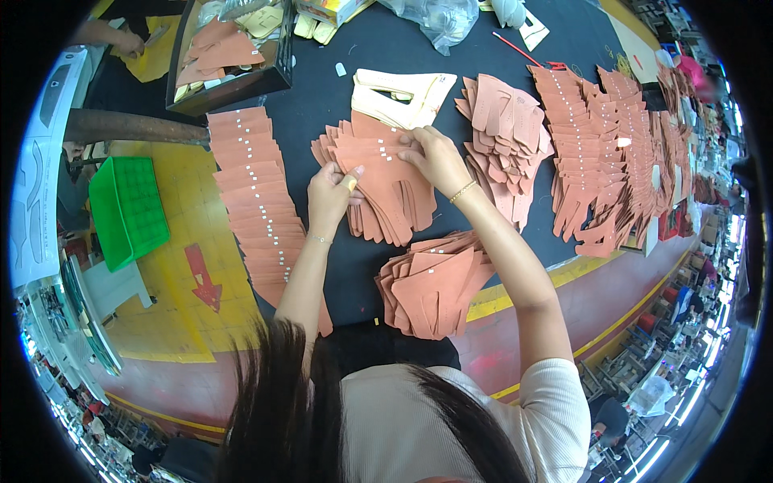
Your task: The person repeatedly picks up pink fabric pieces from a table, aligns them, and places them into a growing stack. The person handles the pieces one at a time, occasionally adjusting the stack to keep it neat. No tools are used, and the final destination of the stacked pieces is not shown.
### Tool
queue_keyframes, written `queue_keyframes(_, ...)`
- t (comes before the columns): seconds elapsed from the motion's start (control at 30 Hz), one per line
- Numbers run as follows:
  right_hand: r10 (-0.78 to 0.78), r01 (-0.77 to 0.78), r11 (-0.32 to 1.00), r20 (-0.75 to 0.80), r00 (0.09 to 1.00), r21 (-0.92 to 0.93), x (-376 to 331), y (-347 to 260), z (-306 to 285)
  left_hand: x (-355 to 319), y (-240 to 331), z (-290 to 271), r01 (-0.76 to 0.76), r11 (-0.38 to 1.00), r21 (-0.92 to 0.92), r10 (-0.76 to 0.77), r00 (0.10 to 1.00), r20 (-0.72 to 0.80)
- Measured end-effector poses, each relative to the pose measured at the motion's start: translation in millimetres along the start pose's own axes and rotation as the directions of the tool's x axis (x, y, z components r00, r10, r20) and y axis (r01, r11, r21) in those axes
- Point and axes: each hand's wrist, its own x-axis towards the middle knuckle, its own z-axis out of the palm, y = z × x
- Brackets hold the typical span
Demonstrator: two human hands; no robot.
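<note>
A fanned stack of terracotta, leather-like cut pieces (386, 181) with small white labels lies in front of me on the dark table. My left hand (332, 195) grips the stack's left edge, a yellow covering on its thumb. At the upper right edge, my right hand (437, 159) pinches the top piece near its labels; its fingertips partly hide the edge. Just beyond is a pile of cream cut pieces (378, 109) with an opening in it. Nearer me sits another terracotta pile (435, 290) with slots, by the right forearm.
A long overlapping row of labelled pieces (256, 193) runs down the left. To the right are a slotted-piece pile (503, 121) and more rows (576, 145). A dark box (233, 97) of scraps, a red pen (515, 48) and plastic bag (439, 20) lie far. Another person's hand (129, 42) shows upper left.
</note>
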Motion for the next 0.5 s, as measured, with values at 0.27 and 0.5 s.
queue_keyframes(0.27, 0.022, -0.019, 0.989, 0.021, 1.0, -0.144, 3.6, -0.5, 4.1, 7.2, -0.4, 0.1, -0.011, 0.999, 0.04, 0.013, 0.999, -0.053)
queue_keyframes(0.5, -0.116, 0.102, 0.945, -0.03, 0.993, -0.311, 3.8, -1.9, 3.9, 6.1, 6.3, 1.6, 0.012, 0.993, 0.115, 0.001, 0.993, -0.115)
